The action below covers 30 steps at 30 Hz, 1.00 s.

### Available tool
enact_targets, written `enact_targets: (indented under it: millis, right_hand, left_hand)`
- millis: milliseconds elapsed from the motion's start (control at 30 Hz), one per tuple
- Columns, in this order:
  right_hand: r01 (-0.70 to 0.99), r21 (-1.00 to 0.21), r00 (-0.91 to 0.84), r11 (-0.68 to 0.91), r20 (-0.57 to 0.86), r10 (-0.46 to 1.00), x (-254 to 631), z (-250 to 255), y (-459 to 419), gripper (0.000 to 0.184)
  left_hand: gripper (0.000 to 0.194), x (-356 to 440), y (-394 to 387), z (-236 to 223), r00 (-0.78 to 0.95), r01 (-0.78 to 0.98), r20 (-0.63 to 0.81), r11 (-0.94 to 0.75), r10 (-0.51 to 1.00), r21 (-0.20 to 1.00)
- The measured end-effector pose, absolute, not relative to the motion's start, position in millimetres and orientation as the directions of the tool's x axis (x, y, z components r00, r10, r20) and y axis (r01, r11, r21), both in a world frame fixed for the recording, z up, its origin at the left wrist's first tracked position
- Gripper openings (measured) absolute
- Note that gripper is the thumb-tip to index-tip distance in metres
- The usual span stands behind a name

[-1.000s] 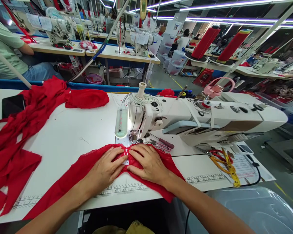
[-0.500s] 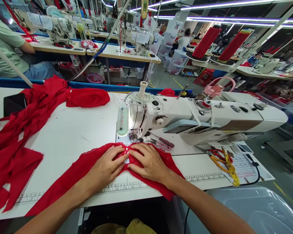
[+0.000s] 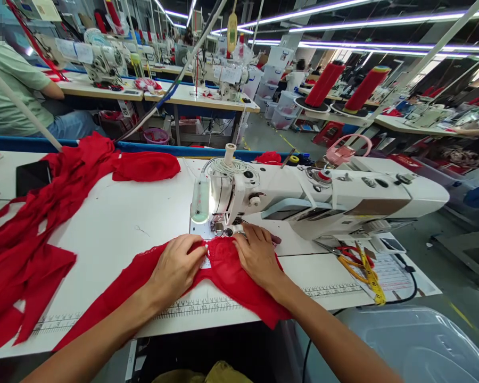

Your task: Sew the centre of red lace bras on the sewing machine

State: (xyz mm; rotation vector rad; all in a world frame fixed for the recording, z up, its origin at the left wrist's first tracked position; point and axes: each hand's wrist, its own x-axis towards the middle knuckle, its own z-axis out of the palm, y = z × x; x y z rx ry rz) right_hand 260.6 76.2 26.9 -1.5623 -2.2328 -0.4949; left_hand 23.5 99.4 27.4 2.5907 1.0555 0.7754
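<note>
A red bra (image 3: 227, 266) with a lace upper edge lies spread on the sewing table, just in front of the sewing machine's presser foot (image 3: 219, 227). My left hand (image 3: 179, 266) rests over its left half, thumb and fingertips gripping the cloth beside the narrow middle. At the upper edge of the right cup, my right hand (image 3: 259, 255) has its fingers bent over the fabric. The bra's left wing trails toward the front edge of the table, partly under my left forearm. Behind the hands stands the white sewing machine (image 3: 279, 183), its needle area lit.
More red fabric pieces (image 3: 27, 229) are heaped on the left, near a black flat object (image 3: 32, 178). Orange-handled scissors (image 3: 353, 268) and a yellow tape measure (image 3: 373, 279) lie at the right. A translucent bin (image 3: 407, 340) stands below. Another person (image 3: 19, 80) sits across.
My right hand has moved from the bra's middle outward and up to the right cup's edge, uncovering the cup. The left hand stays near the middle. The camera view has shifted slightly.
</note>
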Motion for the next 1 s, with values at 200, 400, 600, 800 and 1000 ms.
enact_targets:
  millis: [200, 400, 600, 800, 1000]
  right_hand:
    - [0.960, 0.066, -0.264, 0.271, 0.531, 0.806, 240.4, 57.1, 53.4, 0.015]
    - [0.790, -0.186, -0.448, 0.585, 0.477, 0.756, 181.4, 72.3, -5.0, 0.019]
    - [0.607, -0.582, -0.194, 0.541, 0.551, 0.811, 186.2, 67.3, 2.6, 0.021]
    - [0.460, -0.792, -0.046, 0.401, 0.430, 0.902, 188.3, 47.5, 29.0, 0.021]
    - [0.420, -0.792, -0.010, 0.443, 0.483, 0.875, 172.0, 36.3, 27.6, 0.012]
  left_hand:
    - [0.016, 35.4, 114.4, 34.1, 0.509, 0.594, 0.286, -0.572, 0.812, 0.566]
    - [0.018, 31.4, 102.3, 38.1, 0.418, 0.513, 0.330, -0.519, 0.847, 0.683]
    - [0.014, 12.8, 85.2, 40.5, 0.325, 0.333, 0.342, -0.445, 0.882, 0.831]
    - [0.006, 5.6, 75.8, 41.5, 0.301, 0.144, 0.332, -0.387, 0.894, 0.911]
    - [0.009, 4.0, 73.8, 41.5, 0.316, 0.110, 0.350, -0.400, 0.882, 0.910]
